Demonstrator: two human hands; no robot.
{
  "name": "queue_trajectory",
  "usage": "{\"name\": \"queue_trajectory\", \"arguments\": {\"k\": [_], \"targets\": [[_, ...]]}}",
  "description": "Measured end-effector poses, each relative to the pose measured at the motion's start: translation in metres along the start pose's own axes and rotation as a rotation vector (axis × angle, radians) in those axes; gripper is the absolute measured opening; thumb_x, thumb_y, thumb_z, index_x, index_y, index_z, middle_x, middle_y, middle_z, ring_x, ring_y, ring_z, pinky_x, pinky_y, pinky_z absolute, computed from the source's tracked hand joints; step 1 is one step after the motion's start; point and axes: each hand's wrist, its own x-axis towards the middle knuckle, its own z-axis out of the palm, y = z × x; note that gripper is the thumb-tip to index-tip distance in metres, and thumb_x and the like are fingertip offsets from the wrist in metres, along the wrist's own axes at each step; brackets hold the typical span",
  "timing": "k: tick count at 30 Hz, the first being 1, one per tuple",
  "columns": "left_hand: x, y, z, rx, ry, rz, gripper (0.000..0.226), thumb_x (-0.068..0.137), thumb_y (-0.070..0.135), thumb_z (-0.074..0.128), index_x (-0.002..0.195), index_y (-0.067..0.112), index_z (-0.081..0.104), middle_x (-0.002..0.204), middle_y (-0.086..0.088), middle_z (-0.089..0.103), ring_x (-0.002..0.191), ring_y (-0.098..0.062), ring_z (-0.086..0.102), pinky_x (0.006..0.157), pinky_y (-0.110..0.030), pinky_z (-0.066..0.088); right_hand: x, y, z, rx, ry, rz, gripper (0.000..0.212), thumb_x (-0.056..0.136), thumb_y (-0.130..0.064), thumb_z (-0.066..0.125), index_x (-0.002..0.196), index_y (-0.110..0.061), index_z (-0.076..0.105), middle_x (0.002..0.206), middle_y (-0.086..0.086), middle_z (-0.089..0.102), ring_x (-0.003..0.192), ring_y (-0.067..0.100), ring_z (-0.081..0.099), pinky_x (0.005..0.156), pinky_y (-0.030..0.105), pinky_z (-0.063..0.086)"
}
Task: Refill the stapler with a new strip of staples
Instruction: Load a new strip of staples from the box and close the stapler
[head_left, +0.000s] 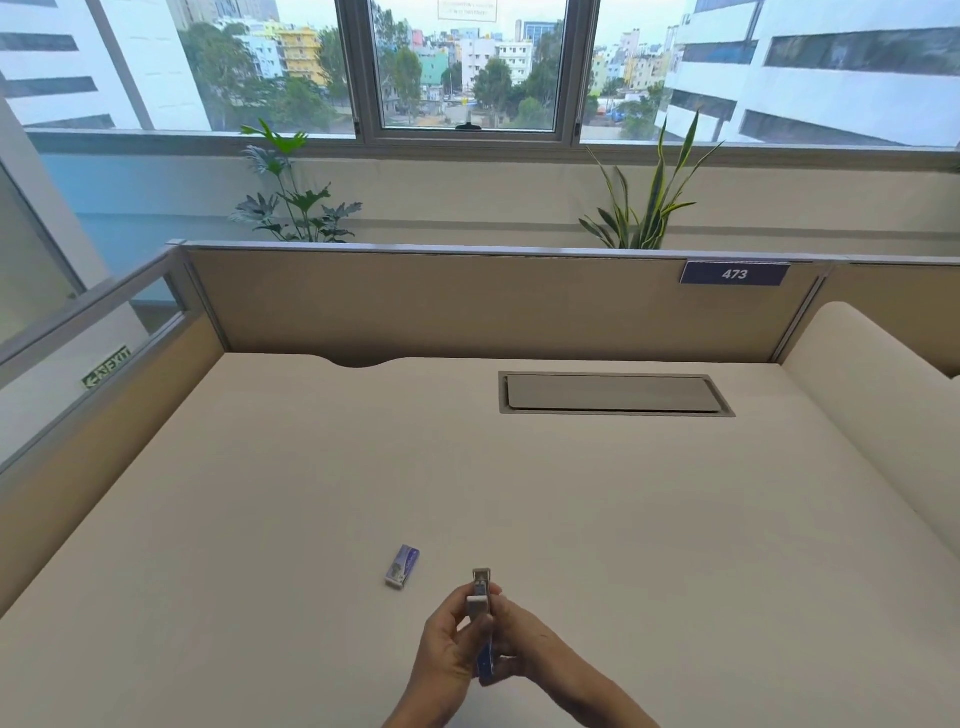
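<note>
While the left hand (448, 642) and the right hand (525, 647) both grip the stapler (479, 605) above the tabletop (649, 519), opening it seems the step in hand; next, one hand must fetch a strip from the small purple box (402, 566), probably staples, lying nearby.

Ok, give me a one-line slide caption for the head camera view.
Left hand and right hand hold a blue stapler over a beige desk, small purple box lying nearby.
</note>
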Motion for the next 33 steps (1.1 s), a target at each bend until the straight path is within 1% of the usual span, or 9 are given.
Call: {"name": "queue_trajectory", "arguments": {"k": [4, 8, 12, 18, 22, 25, 27, 31, 33], "targets": [[-0.001, 0.001, -0.001, -0.015, 0.032, 0.005, 0.099, 0.033, 0.078, 0.079, 0.104, 0.010, 0.065, 0.086, -0.006, 0.074, 0.075, -0.021, 0.072, 0.061, -0.033, 0.058, -0.002, 0.003, -0.005, 0.061, -0.098, -0.087, 0.042, 0.099, -0.033, 0.056, 0.140, -0.024, 0.049, 0.128, 0.004, 0.063, 0.114, 0.017, 0.063, 0.100, 0.038, 0.053], [-0.002, 0.004, -0.001, -0.065, 0.041, 0.028, 0.111, 0.028, 0.079, 0.079, 0.103, -0.002, 0.062, 0.078, -0.011, 0.071, 0.069, -0.022, 0.070, 0.053, -0.028, 0.055, -0.001, 0.005, -0.005, 0.003, -0.121, -0.175, 0.055, 0.095, -0.008, 0.061, 0.145, -0.019, 0.043, 0.121, 0.008, 0.061, 0.105, 0.016, 0.062, 0.094, 0.032, 0.050], [-0.003, 0.008, 0.001, -0.107, 0.034, 0.011, 0.117, 0.020, 0.084, 0.074, 0.100, -0.001, 0.063, 0.068, -0.009, 0.071, 0.055, -0.017, 0.067, 0.040, -0.021, 0.047, 0.002, 0.008, 0.000, -0.040, -0.019, -0.199, 0.047, 0.092, -0.011, 0.065, 0.137, -0.017, 0.055, 0.105, 0.006, 0.066, 0.090, 0.018, 0.063, 0.084, 0.031, 0.051], [0.000, 0.011, -0.003, -0.114, 0.021, -0.001, 0.124, 0.024, 0.092, 0.063, 0.104, -0.002, 0.061, 0.064, -0.006, 0.065, 0.048, -0.014, 0.057, 0.040, -0.018, 0.035, 0.004, 0.009, 0.010, -0.196, 0.117, -0.259, 0.028, 0.088, -0.025, 0.064, 0.115, -0.024, 0.067, 0.080, 0.000, 0.069, 0.073, 0.015, 0.063, 0.077, 0.030, 0.054], [0.002, 0.014, -0.002, -0.110, 0.035, -0.010, 0.112, 0.032, 0.094, 0.059, 0.096, 0.003, 0.063, 0.064, -0.008, 0.062, 0.048, -0.016, 0.053, 0.038, -0.018, 0.030, 0.003, 0.007, 0.014, -0.232, 0.147, -0.273, 0.030, 0.088, -0.025, 0.061, 0.117, -0.019, 0.066, 0.078, 0.000, 0.073, 0.068, 0.009, 0.066, 0.072, 0.021, 0.053], [0.003, 0.015, -0.001, -0.163, 0.048, -0.039, 0.088, 0.050, 0.086, 0.058, 0.086, 0.006, 0.061, 0.065, -0.008, 0.063, 0.043, -0.016, 0.052, 0.035, -0.017, 0.029, 0.005, 0.008, 0.016, -0.263, 0.189, -0.270, 0.027, 0.086, -0.026, 0.060, 0.108, -0.012, 0.068, 0.084, 0.008, 0.075, 0.068, 0.013, 0.070, 0.072, 0.028, 0.059], [0.003, 0.015, 0.000, -0.205, 0.046, -0.047, 0.085, 0.046, 0.086, 0.064, 0.080, 0.008, 0.060, 0.065, -0.008, 0.063, 0.041, -0.017, 0.051, 0.035, -0.015, 0.029, 0.006, 0.011, 0.018, -0.272, 0.215, -0.269, 0.029, 0.084, -0.030, 0.059, 0.103, -0.010, 0.068, 0.076, 0.005, 0.073, 0.066, 0.014, 0.071, 0.071, 0.032, 0.060], [0.003, 0.013, 0.000, -0.230, 0.057, -0.038, 0.097, 0.028, 0.088, 0.069, 0.082, 0.008, 0.064, 0.069, -0.011, 0.066, 0.049, -0.020, 0.055, 0.045, -0.020, 0.030, 0.008, 0.012, 0.019, -0.267, 0.235, -0.316, 0.016, 0.083, -0.029, 0.061, 0.096, -0.026, 0.069, 0.082, 0.011, 0.074, 0.062, 0.012, 0.065, 0.069, 0.032, 0.060], [0.003, 0.013, -0.001, -0.218, 0.045, -0.032, 0.102, 0.029, 0.089, 0.067, 0.090, 0.008, 0.064, 0.077, -0.010, 0.070, 0.058, -0.023, 0.061, 0.055, -0.025, 0.033, 0.008, 0.011, 0.019, -0.239, 0.233, -0.332, 0.024, 0.084, -0.027, 0.062, 0.104, -0.038, 0.068, 0.091, 0.008, 0.074, 0.064, 0.012, 0.064, 0.069, 0.027, 0.057]]}}
